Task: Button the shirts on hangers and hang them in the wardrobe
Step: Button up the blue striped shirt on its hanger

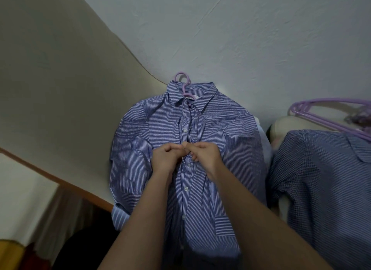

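Striped shirt (210, 149) lies flat on a pale surface, on a purple hanger (183, 82), collar away from the person. Left hand (167, 157) and right hand (205, 154) both pinch the front placket mid-chest, fingers curled, touching each other. No legible label.

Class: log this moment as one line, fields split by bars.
step: buttoning | item: blue-and-white striped shirt on lilac plastic hanger | left hand, right hand: pinching its front | beside: dark checked shirt
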